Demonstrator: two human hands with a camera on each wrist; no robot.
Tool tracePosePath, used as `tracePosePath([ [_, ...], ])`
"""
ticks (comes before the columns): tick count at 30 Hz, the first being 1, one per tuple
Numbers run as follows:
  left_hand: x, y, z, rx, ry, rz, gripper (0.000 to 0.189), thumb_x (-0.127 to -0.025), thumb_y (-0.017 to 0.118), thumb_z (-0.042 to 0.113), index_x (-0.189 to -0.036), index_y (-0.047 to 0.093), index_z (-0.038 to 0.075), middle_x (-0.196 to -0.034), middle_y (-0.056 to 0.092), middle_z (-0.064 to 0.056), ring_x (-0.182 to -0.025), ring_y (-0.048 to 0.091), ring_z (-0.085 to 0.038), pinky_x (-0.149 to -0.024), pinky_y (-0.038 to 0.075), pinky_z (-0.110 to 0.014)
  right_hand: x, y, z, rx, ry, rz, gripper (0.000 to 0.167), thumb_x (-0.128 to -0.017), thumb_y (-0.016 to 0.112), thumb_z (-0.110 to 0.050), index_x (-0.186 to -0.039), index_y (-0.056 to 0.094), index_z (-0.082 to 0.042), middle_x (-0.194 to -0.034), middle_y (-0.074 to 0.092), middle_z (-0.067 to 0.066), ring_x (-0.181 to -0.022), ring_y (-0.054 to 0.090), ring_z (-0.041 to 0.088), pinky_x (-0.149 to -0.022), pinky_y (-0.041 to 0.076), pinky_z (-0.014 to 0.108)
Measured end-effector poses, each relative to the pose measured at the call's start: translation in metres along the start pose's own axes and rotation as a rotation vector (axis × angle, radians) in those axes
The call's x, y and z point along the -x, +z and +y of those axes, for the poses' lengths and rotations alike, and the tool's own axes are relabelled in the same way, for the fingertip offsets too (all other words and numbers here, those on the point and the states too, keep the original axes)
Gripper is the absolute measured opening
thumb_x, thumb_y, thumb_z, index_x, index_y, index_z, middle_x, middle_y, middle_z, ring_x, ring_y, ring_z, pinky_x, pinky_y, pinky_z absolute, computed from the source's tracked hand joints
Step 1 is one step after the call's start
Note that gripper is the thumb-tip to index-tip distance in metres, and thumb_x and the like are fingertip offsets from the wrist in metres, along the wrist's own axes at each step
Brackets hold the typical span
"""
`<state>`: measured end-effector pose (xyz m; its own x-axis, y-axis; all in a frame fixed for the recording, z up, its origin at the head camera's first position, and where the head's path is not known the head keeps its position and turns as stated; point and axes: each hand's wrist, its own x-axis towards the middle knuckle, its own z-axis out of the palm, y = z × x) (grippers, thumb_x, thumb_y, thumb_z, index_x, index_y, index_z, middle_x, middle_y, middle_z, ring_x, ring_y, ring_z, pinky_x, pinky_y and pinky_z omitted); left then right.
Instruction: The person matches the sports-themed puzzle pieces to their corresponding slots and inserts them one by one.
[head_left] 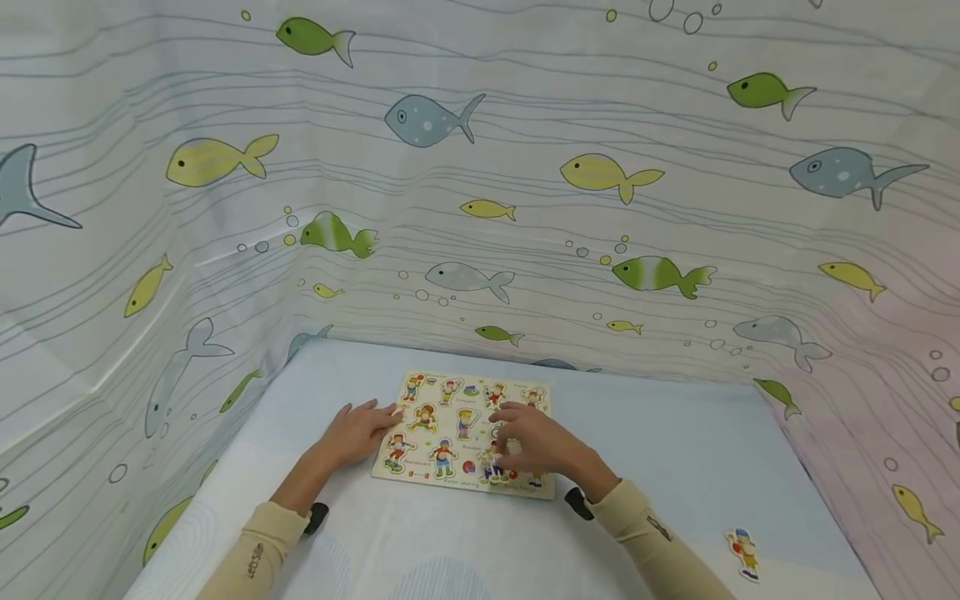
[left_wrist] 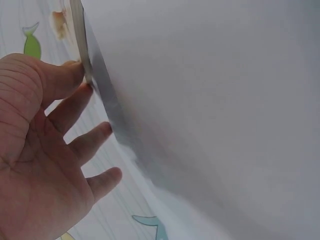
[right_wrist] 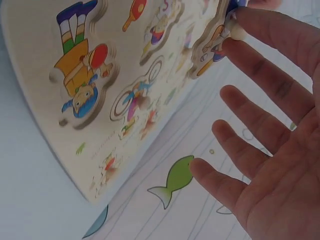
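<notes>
A wooden knob puzzle board [head_left: 442, 404] with pictures of sporty figures lies on the table. My left hand [head_left: 362, 433] touches its left edge; in the left wrist view, the thumb and index fingertips of that hand [left_wrist: 45, 120] meet the board's edge [left_wrist: 82, 45], other fingers loosely extended. Over the board's right part, my right hand [head_left: 536, 442] pinches a small round knob [right_wrist: 237, 33] on a figure piece between thumb and index finger. In the right wrist view, that hand's [right_wrist: 275, 115] other fingers are spread. The piece is partly hidden.
A loose figure piece [head_left: 744, 554] in a blue cap lies on the table [head_left: 660, 467] to the right, apart from the board. Fish-patterned cloth walls [head_left: 480, 242] enclose the table at the back and sides.
</notes>
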<state>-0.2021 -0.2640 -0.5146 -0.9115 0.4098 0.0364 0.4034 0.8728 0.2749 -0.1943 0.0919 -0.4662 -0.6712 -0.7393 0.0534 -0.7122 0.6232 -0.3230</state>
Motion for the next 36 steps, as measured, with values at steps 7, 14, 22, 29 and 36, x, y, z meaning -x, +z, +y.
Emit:
tracePosePath([
  [7, 0.000, 0.001, 0.000, 0.001, 0.002, -0.003, 0.037, -0.099, 0.059, 0.020, -0.135, 0.062, 0.013, -0.142, 0.054, -0.010, -0.132, 0.043, -0.047, -0.102, 0.024, -0.075, -0.007, 0.008, 0.000, 0.006, -0.005, -0.009, 0.013, -0.082, 0.080, -0.030, -0.073, 0.071, -0.027, -0.129, 0.063, 0.006, -0.133, 0.045, 0.027, -0.108, 0.039, 0.043],
  [14, 0.001, 0.003, 0.000, 0.010, 0.003, -0.005, 0.037, -0.099, 0.059, 0.020, -0.136, 0.062, 0.014, -0.143, 0.053, -0.010, -0.132, 0.043, -0.047, -0.103, 0.023, -0.074, -0.011, 0.017, -0.001, 0.010, 0.051, -0.045, 0.014, -0.083, 0.080, -0.033, -0.073, 0.071, -0.029, -0.132, 0.061, 0.002, -0.135, 0.043, 0.025, -0.109, 0.037, 0.043],
  [22, 0.001, 0.002, 0.002, 0.012, 0.010, 0.008, 0.037, -0.098, 0.060, 0.018, -0.135, 0.062, 0.012, -0.142, 0.054, -0.012, -0.131, 0.043, -0.048, -0.102, 0.024, -0.075, -0.013, 0.024, -0.001, 0.021, 0.093, -0.052, 0.015, -0.082, 0.080, -0.033, -0.071, 0.070, -0.029, -0.133, 0.060, 0.000, -0.137, 0.042, 0.025, -0.111, 0.035, 0.042],
  [29, 0.001, 0.003, -0.001, 0.010, 0.010, 0.011, 0.037, -0.099, 0.060, 0.018, -0.135, 0.062, 0.012, -0.142, 0.054, -0.011, -0.131, 0.043, -0.048, -0.102, 0.023, -0.075, -0.013, 0.027, -0.003, 0.016, 0.083, -0.039, 0.019, -0.080, 0.082, -0.028, -0.067, 0.068, -0.025, -0.131, 0.062, 0.005, -0.135, 0.044, 0.031, -0.112, 0.033, 0.043],
  [36, 0.001, 0.001, 0.002, 0.004, 0.011, 0.019, 0.037, -0.098, 0.060, 0.018, -0.135, 0.062, 0.011, -0.141, 0.055, -0.013, -0.130, 0.044, -0.048, -0.101, 0.024, -0.075, -0.016, 0.028, -0.003, 0.021, 0.083, -0.028, 0.018, -0.081, 0.081, -0.026, -0.068, 0.069, -0.023, -0.130, 0.063, 0.006, -0.132, 0.047, 0.029, -0.111, 0.036, 0.043],
])
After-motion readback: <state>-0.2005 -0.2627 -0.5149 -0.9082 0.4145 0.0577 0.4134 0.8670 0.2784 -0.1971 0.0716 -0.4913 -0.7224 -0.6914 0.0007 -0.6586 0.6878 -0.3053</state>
